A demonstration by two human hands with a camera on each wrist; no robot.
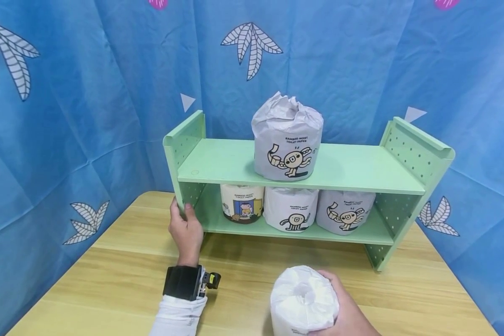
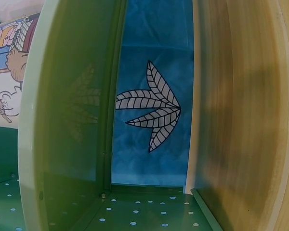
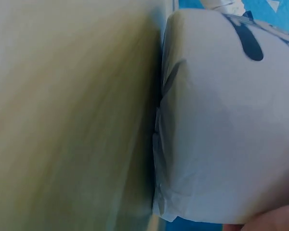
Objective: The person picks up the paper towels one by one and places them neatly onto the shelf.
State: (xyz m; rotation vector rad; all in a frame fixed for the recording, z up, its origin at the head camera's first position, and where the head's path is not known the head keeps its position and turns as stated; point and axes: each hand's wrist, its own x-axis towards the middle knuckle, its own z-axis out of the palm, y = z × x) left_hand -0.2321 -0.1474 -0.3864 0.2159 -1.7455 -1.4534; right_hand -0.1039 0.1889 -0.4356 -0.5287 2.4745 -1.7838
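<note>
- The left hand (image 1: 186, 229) curls round the green shelf's (image 1: 296, 168) left side panel, seemingly steadying it.
- The right hand (image 1: 347, 309) grips a wrapped toilet roll (image 1: 303, 301) resting near the table's (image 1: 109, 280) front edge.

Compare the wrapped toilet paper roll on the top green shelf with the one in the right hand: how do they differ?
The printed white-wrapped roll on the top shelf stands upright, untouched, showing a cartoon figure; the white-wrapped roll in the right hand is held above the light wooden table, its gathered end facing the camera, its print hidden. The right hand curls around it. Both are wrapped in white paper.
</note>
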